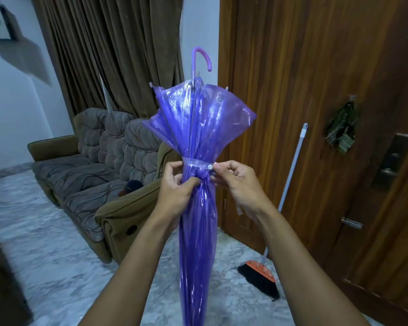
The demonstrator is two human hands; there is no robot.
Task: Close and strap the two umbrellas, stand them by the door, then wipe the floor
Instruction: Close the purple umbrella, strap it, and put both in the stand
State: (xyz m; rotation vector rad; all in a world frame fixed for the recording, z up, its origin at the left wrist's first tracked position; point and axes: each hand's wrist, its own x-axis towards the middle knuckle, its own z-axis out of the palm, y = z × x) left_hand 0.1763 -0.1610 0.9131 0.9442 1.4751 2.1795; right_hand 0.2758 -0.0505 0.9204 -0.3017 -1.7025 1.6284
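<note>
A folded purple umbrella (pixel 198 184) stands upright at centre, handle up, before a wooden door (pixel 315 90). The left hand (pixel 177 187) grips its gathered canopy to steady it; the right hand (pixel 236 177) pinches the strap (pixel 197 164) at its snap, apparently fastening it.

A home's living room by the entrance is shown. A padded sofa (pixel 99 165) is set against the wall under long brown curtains (pixel 109 48); a wooden door (pixel 315 114) is seen beside it, a broom (pixel 264 276) leant there, on marble-patterned floor (pixel 45 255).
</note>
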